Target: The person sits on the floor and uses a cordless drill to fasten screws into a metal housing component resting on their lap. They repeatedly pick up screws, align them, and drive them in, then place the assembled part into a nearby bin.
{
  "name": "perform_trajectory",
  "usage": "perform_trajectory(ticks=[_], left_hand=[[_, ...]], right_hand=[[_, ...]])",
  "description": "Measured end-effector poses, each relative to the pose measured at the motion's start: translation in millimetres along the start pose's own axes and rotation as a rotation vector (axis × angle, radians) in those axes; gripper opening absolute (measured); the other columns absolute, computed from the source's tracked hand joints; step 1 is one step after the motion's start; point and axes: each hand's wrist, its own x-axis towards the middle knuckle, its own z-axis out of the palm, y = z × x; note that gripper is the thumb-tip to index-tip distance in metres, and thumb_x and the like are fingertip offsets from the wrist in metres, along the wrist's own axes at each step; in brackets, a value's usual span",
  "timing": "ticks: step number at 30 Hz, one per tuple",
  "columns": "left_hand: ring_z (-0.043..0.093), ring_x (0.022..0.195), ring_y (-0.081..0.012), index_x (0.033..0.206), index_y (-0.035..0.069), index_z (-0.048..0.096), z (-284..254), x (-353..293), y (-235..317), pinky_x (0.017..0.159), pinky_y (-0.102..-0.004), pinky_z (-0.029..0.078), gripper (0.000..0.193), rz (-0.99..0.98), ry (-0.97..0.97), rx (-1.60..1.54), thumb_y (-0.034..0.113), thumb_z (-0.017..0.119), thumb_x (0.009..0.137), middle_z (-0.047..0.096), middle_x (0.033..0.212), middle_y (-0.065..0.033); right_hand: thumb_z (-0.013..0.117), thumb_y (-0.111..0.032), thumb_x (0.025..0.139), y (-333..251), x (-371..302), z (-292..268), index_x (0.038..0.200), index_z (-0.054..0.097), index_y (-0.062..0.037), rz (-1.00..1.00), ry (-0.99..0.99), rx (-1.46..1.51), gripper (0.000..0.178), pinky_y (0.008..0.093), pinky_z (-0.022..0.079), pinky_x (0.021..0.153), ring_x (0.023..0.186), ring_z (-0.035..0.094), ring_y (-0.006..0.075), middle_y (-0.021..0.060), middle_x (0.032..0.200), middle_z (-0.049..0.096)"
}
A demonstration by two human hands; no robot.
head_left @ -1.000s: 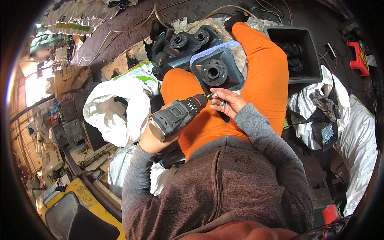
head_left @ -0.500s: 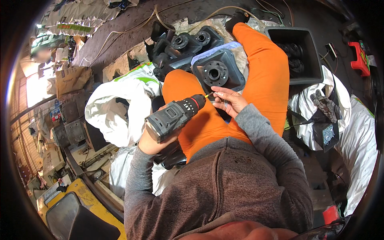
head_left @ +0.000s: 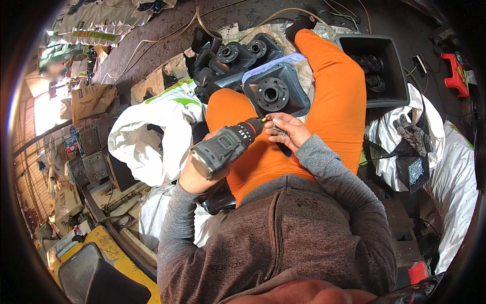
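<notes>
My left hand (head_left: 192,176) is wrapped around a grey-black cordless drill (head_left: 223,147), which points up and to the right. A short yellow-green bit (head_left: 264,119) sticks out of its chuck. At the bit's tip, the fingers of my right hand (head_left: 293,133) are pinched together, with several thin metal screws (head_left: 279,133) held in them. Whether a screw sits on the bit is too small to tell. Just beyond both hands, between my legs, lies a black square plastic part (head_left: 298,93) with a round holed flange (head_left: 272,95) on top.
Several similar black flanged parts (head_left: 230,58) are heaped beyond my left knee. At the right stands a black bin (head_left: 390,48) with black round pieces inside. White sacks (head_left: 147,152) lie on both sides. A grey glove (head_left: 412,136) and a black pouch of screws (head_left: 416,172) are at the right.
The drill has moved slightly to the right and up, bringing its bit to my right fingertips. My right hand has shifted a little and stays pinched on the screws.
</notes>
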Motion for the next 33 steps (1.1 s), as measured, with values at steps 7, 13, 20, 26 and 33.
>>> perform_trajectory(ticks=[7,13,20,26,33], left_hand=[[0.056,0.111,-0.0315,0.124,0.001,0.052,-2.2,-7.4,4.7,0.095,-0.0372,0.045,0.056,-0.03,-0.027,-0.08,0.006,0.072,0.072,0.055,0.124,-0.0163],[0.056,0.112,-0.0302,0.125,0.002,0.052,-0.2,-6.0,3.8,0.096,-0.0363,0.044,0.057,-0.047,-0.035,-0.058,0.005,0.072,0.071,0.054,0.126,-0.015],[0.058,0.111,-0.029,0.128,0.004,0.05,-5.7,0.6,21.2,0.093,-0.0343,0.047,0.062,-0.015,-0.079,0.128,0.006,0.071,0.07,0.058,0.123,-0.014],[0.063,0.104,-0.028,0.128,0.003,0.051,-4.4,16.5,19.3,0.091,-0.0344,0.048,0.062,-0.098,-0.093,0.075,0.005,0.069,0.069,0.062,0.117,-0.0139],[0.066,0.094,-0.0264,0.125,0.003,0.053,-11.4,49.3,17.3,0.084,-0.0325,0.051,0.056,-0.158,-0.077,0.135,0.008,0.068,0.071,0.065,0.109,-0.0156]], right_hand=[[0.059,-0.012,0.092,3.4,4.5,-2.2,0.101,0.059,-0.0046,0.045,0.025,0.346,0.011,0.0289,0.063,0.072,0.095,0.066,0.0217,0.0119,0.102,0.066],[0.06,-0.013,0.092,5.6,0.9,8.0,0.1,0.06,-0.0037,0.049,0.061,0.355,0.012,0.0279,0.062,0.072,0.092,0.067,0.0195,0.0106,0.103,0.066],[0.061,-0.018,0.092,9.9,7.0,8.3,0.103,0.055,-0.0073,0.051,0.061,0.234,0.016,0.0289,0.059,0.076,0.095,0.064,0.0175,0.0076,0.101,0.065],[0.054,-0.022,0.096,10.3,1.0,9.5,0.118,0.055,-0.0063,0.076,0.126,0.101,0.027,0.0308,0.055,0.081,0.097,0.062,0.0172,0.0066,0.104,0.064],[0.052,-0.022,0.098,12.9,3.6,-15.9,0.117,0.061,-0.0054,-0.094,0.333,-0.058,0.027,0.0234,0.052,0.063,0.071,0.055,0.0077,-0.0003,0.088,0.059]])
